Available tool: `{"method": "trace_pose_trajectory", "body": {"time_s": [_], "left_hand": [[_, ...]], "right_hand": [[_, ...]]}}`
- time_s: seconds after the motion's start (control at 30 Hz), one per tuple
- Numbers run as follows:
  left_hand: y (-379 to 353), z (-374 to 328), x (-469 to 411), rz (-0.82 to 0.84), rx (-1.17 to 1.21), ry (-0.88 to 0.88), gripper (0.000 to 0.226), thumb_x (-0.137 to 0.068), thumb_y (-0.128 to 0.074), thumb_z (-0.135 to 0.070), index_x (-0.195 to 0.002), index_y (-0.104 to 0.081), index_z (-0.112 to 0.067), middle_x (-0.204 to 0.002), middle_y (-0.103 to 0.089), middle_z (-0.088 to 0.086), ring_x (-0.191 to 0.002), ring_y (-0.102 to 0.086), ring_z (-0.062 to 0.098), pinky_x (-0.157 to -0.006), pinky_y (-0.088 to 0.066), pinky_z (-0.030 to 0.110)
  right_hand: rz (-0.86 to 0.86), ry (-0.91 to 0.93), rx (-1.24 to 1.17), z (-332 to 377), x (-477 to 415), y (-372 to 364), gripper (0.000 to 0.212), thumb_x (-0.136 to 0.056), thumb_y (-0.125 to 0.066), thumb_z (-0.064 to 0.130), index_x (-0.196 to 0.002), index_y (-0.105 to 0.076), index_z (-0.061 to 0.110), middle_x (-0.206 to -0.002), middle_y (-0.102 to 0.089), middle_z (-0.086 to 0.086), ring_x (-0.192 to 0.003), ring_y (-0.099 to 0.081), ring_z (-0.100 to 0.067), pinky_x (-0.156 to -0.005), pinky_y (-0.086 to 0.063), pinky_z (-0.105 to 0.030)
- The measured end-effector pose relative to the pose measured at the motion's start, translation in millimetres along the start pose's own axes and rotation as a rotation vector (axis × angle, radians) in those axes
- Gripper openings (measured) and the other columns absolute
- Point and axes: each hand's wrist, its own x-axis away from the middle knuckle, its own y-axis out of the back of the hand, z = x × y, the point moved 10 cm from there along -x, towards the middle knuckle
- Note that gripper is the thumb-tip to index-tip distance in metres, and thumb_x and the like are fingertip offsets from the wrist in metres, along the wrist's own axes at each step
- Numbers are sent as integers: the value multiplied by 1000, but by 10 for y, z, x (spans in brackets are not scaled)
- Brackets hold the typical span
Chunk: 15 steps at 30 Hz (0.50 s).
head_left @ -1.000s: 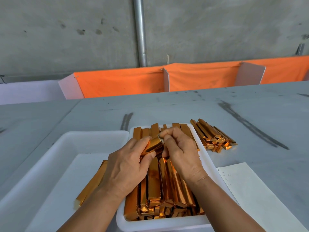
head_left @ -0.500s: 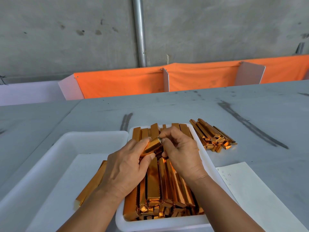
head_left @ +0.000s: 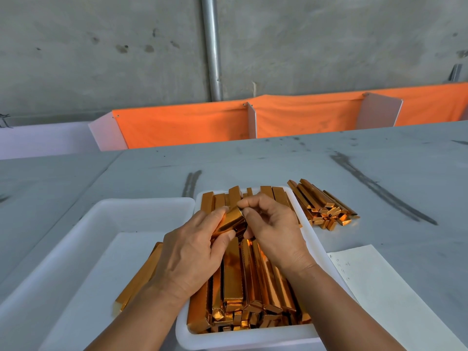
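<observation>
Fingers (head_left: 247,202) still on the gold box (head_left: 231,220)

Illumination is soft, even daylight with faint shadows. Foil boxes (head_left: 243,277) show specular glare. Frame edges exhibit wide-angle curvature; focus is sharp.

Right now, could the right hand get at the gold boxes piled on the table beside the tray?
Probably yes: the pile lies close by, right of the white tray, nothing between; but the right hand is busy pinching a gold box.
</observation>
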Motion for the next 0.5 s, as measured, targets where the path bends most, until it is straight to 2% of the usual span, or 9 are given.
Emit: {"method": "trace_pose_trajectory", "body": {"time_s": [0.07, 0.2, 0.33, 0.5], "left_hand": [[-4, 8, -1, 2, 0, 4, 57, -89, -44, -55, -137, -52, -26, -95, -59, -8, -73, -49, 5, -63, -39, 15], [-21, 32, -9, 1, -5, 20, 58, -89, -43, -56, -139, -49, -27, -101, -61, -7, -79, -56, 8, -66, -45, 17], [-24, 70, -15, -11, 0, 48, 60, -89, -41, -57, -140, -48, -25, -107, -63, -6, -85, -61, 10, -70, -51, 22], [-42, 94, -18, -12, -7, 62, 66, -87, -35, -59, -140, -47, -23, -108, -63, -6, -86, -62, 11, -70, -49, 21]], "right_hand": [[4, -11, -13, -15, -3, 0, 27, -98, -57, 13, -93, -68, 37, -66, -67, 15, -58, -63, -4, -59, -53, -20], [11, -7, 14, -14, 0, -15, 25, -98, -57, 14, -100, -70, 35, -73, -69, 20, -61, -65, -5, -61, -52, -17], [52, -3, 60, -30, 12, -74, 26, -98, -58, 18, -120, -70, 25, -82, -73, 9, -67, -68, -4, -64, -54, -16], [86, -16, 90, -56, 19, -118, 30, -99, -56, 18, -126, -66, 29, -85, -69, 17, -74, -68, 3, -64, -50, -8]]}}
